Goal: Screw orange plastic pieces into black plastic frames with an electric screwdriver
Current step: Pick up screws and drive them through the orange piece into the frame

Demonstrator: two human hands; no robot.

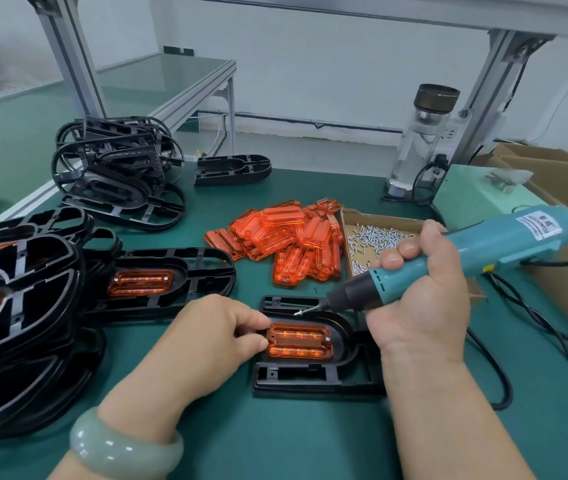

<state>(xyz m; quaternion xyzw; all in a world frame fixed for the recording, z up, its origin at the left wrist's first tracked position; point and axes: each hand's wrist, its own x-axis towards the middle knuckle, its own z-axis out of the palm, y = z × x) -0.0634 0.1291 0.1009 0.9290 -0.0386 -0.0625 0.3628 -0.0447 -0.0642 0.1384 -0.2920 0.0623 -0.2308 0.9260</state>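
A black plastic frame (296, 379) lies on the green mat in front of me with an orange plastic piece (299, 341) seated in its oval recess; one screw shows at the piece's right end. My left hand (213, 330) pinches the left end of the orange piece. My right hand (421, 292) grips a teal electric screwdriver (476, 251), whose bit carries a screw (301, 311) just above the frame's upper edge. A pile of loose orange pieces (289, 237) lies behind the frame.
A cardboard tray of small silver screws (376, 237) sits right of the orange pile. Frames with orange pieces fitted (158, 282) stack at the left, bare black frames (116, 174) behind them. A glass bottle (417, 140), a power unit (476, 192) and black cables (545, 327) stand at the right.
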